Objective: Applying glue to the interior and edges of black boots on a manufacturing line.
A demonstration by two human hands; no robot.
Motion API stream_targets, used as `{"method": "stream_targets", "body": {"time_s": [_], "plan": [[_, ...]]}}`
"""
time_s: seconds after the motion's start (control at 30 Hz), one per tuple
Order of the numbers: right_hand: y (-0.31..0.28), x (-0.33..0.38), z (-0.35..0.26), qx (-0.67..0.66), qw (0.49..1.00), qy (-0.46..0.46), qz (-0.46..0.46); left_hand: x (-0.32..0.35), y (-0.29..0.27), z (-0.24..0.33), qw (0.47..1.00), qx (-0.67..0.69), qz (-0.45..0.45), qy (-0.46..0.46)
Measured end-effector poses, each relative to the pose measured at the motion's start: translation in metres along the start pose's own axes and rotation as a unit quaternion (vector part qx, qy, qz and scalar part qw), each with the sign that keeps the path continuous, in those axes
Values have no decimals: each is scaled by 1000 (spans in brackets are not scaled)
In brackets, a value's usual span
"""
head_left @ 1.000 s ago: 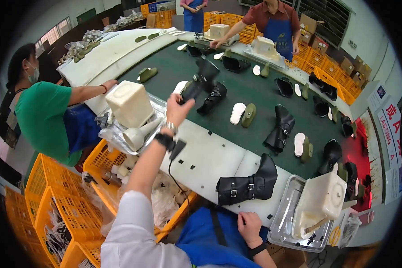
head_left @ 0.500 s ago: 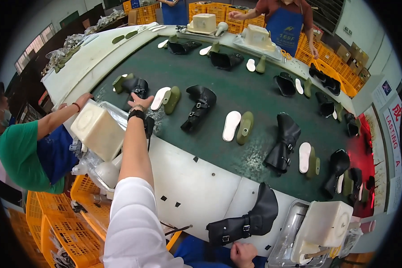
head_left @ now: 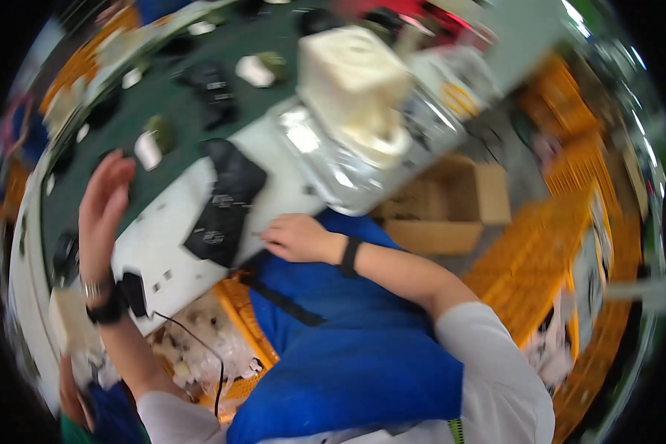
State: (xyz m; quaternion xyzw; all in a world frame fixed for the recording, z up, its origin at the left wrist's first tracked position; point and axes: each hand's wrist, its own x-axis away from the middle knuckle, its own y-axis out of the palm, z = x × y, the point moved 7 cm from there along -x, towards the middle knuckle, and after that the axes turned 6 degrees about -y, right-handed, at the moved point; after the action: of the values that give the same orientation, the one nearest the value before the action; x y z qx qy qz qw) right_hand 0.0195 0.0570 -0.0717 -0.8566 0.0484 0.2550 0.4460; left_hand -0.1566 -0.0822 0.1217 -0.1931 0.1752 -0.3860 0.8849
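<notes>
Black boot [head_left: 226, 203] lies beside right hand [head_left: 294, 238], fingers loosely curled; left hand [head_left: 103, 211] raised, fingers released.

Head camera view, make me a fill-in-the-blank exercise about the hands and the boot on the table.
1. The black boot lies on the ____ table edge.
2. The right hand rests beside the boot, with a ____ band on its wrist.
3. The left hand is raised, open and ____.
4. The person wears a ____ apron.

Missing words: white; black; empty; blue
</notes>
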Motion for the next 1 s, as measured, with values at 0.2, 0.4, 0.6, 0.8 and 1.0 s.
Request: {"method": "stream_targets", "body": {"time_s": [0.2,0.4,0.6,0.8,1.0], "plan": [[-84,127,-30,26,988,133,-75,125,261,89,836,16,-513,194],[-169,291,-27,143,896,413,83,160,319,83,810,64,-559,163],[-166,336,-40,148,854,485,114,154,319,76,813,18,-556,173],[-159,313,-42,162,863,468,98,152,324,74,794,22,-580,184],[-156,321,-55,166,848,487,128,162,339,60,750,27,-635,184]]}}
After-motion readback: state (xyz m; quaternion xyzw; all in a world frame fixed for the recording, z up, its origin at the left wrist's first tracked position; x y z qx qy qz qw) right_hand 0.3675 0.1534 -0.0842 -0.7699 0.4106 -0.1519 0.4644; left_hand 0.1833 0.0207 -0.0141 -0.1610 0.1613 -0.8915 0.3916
